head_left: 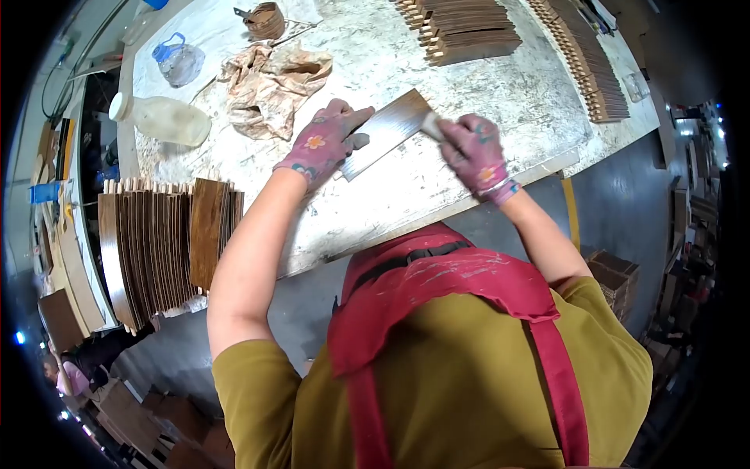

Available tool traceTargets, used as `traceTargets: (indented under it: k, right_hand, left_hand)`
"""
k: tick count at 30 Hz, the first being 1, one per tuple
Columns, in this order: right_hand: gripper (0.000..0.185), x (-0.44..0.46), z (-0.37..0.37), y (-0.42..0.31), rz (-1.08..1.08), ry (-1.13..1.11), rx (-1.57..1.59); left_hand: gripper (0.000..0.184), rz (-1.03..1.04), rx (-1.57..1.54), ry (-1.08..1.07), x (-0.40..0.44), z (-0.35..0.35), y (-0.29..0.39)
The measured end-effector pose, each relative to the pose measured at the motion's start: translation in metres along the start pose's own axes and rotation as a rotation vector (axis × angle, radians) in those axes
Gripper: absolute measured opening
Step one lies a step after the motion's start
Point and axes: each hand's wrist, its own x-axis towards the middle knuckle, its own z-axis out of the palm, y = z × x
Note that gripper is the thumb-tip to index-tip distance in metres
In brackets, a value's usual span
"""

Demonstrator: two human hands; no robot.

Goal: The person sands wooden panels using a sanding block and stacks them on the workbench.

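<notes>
A flat brown wooden board (391,129) with a shiny surface lies at a slant on the white, stained table (375,211). My left hand (324,143), in a purple flowered glove with grey fingertips, holds the board at its left end. At the board's right end, my right hand (474,152), gloved alike, has its fingers closed on a small pale pad (432,125) that touches the board's edge. The right hand is slightly blurred, and its grip on the pad is partly hidden.
Left of my hands are a crumpled stained cloth (273,86), a cloudy bottle (168,119), a clear jug (181,64) and a row of upright boards (152,254). Board stacks (469,27) stand at the back right. A person (70,375) is far left.
</notes>
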Motion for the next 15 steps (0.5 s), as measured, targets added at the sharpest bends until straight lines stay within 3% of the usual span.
traceTargets:
  k: [1, 4, 6, 9, 12, 15]
  right_hand:
    - [0.03, -0.002, -0.002, 0.016, 0.03, 0.087, -0.067]
    - [0.038, -0.011, -0.012, 0.05, 0.338, 0.059, 0.019]
    - [0.043, -0.014, -0.015, 0.056, 0.399, 0.109, 0.224]
    - [0.047, -0.012, -0.017, 0.059, 0.374, 0.168, 0.409]
    - [0.053, 0.008, -0.012, 0.057, 0.483, 0.095, 0.903]
    - [0.053, 0.045, -0.01, 0.045, 0.367, -0.084, 0.995]
  left_hand:
    - [0.046, 0.008, -0.002, -0.003, 0.001, 0.001, -0.002]
    - [0.049, 0.002, 0.033, -0.033, 0.007, -0.001, -0.003]
    - [0.05, -0.009, 0.1, -0.05, 0.009, -0.002, -0.002]
    - [0.056, 0.122, 0.296, 0.231, 0.008, 0.016, 0.022]
    - [0.056, 0.152, 0.374, 0.526, 0.024, 0.072, 0.042]
    - [0.045, 0.135, 0.455, 0.611, 0.036, 0.101, 0.061]
